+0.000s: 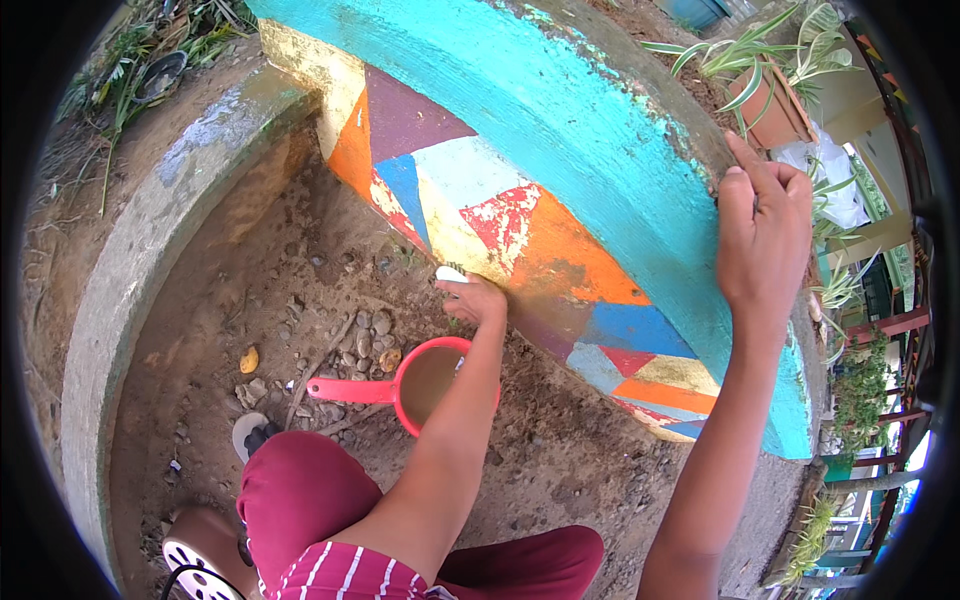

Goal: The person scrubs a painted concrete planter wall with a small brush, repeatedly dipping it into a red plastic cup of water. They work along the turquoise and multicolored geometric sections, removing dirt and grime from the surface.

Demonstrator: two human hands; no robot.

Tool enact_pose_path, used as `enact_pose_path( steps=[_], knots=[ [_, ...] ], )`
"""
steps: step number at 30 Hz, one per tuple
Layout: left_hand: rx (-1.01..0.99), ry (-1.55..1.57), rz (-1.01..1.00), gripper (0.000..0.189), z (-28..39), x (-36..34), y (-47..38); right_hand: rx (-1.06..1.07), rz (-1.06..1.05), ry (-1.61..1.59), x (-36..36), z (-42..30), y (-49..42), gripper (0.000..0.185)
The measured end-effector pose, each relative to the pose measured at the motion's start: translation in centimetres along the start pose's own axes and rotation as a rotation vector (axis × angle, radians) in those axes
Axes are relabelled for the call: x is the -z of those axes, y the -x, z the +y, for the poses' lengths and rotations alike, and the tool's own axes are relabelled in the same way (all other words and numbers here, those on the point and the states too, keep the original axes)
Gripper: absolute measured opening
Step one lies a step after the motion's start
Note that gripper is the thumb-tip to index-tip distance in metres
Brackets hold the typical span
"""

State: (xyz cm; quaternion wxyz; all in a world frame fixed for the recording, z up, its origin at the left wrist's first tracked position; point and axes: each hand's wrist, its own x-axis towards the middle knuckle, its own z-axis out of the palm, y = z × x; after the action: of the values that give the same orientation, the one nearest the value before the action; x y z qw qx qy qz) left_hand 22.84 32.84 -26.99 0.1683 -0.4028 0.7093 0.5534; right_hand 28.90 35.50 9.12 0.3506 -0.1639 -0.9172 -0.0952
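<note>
My left hand [480,298] grips a white-backed scrub brush [451,274]. Dark bristles show at the brush's far side, close to the foot of a wall painted with colored triangles [559,240]. A red plastic dipper [352,389] holding murky water sits on the soil just below that hand, partly covered by my left forearm. My right hand [765,217] is up at the rough concrete top [675,120] of the wall, beside its turquoise band [540,112]. Its index finger is extended, the other fingers are bent, and I see nothing held in it.
A low concrete curb [135,300] curves along the left. Pebbles [364,341] and a yellow leaf [249,360] lie on the soil. A brown clog with a perforated top [202,555] is at lower left. Behind the wall stand a potted spider plant [772,105] and a white plastic bag [829,176].
</note>
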Motion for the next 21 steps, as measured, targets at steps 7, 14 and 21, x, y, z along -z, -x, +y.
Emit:
enact_pose_path(
  steps=[7,14,21],
  knots=[
    [-0.306,0.156,-0.156,0.07,-2.2,-0.9,6.5,-0.019,0.053,0.022,0.2,0.4,0.3,0.037],
    [-0.443,-0.31,-0.285,0.043,-0.8,4.4,-0.5,-0.014,0.1,-0.015,-0.5,-0.3,-0.1,0.041],
    [-0.789,-0.742,-1.182,0.056,1.9,13.9,1.8,-0.07,0.103,0.001,-0.8,0.6,0.2,0.043]
  ],
)
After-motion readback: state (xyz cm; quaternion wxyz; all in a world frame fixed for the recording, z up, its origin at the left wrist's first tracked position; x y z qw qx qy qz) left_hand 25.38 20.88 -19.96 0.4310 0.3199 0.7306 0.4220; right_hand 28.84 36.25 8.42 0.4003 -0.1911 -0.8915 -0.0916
